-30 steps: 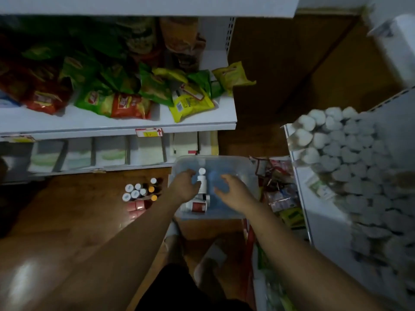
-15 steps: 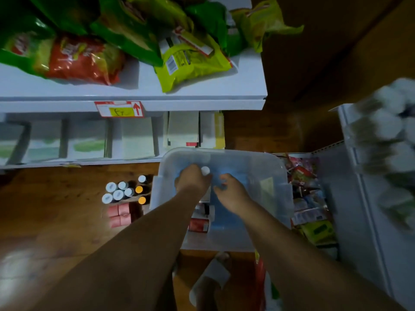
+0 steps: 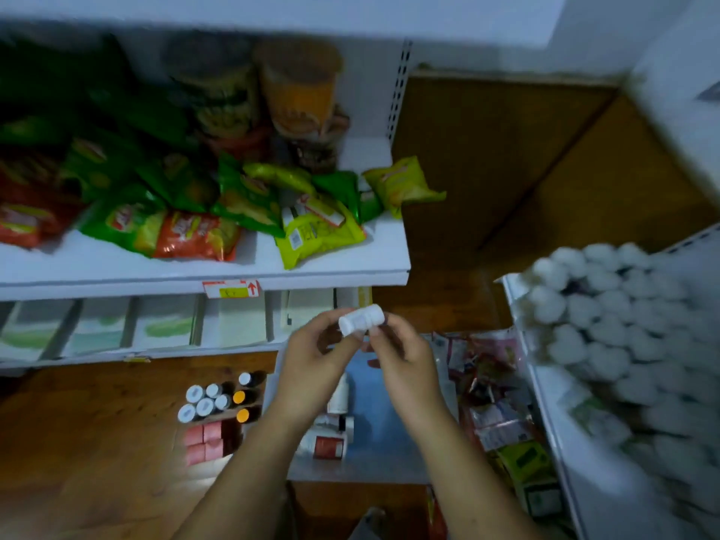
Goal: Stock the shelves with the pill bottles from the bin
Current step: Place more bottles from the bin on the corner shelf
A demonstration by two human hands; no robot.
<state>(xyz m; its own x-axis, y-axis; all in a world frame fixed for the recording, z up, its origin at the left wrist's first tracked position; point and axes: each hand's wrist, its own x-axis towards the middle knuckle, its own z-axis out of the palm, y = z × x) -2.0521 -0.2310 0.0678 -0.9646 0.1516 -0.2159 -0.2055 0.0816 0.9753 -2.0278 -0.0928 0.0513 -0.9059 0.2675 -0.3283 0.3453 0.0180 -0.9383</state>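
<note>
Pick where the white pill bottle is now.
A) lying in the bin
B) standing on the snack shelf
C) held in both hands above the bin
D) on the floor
C: the left hand and right hand pinch the white pill bottle over the bin.

A small shop: white retail shelves (image 3: 331, 267) with snack packets (image 3: 311, 231) and a price tag (image 3: 232, 289)

I see a plain white pill bottle (image 3: 360, 319). The bin (image 3: 370, 434) is clear with a blue bottom. The shelf (image 3: 331, 263) is white, and its snack bags (image 3: 187, 235) are green, orange-red and yellow-green. The price tag (image 3: 232, 289) is red with a yellow patch. The floor (image 3: 97, 442) is brown wood grain. The small bottles (image 3: 206, 401) have white or orange caps, and the boxes (image 3: 204, 442) are pink.
</note>
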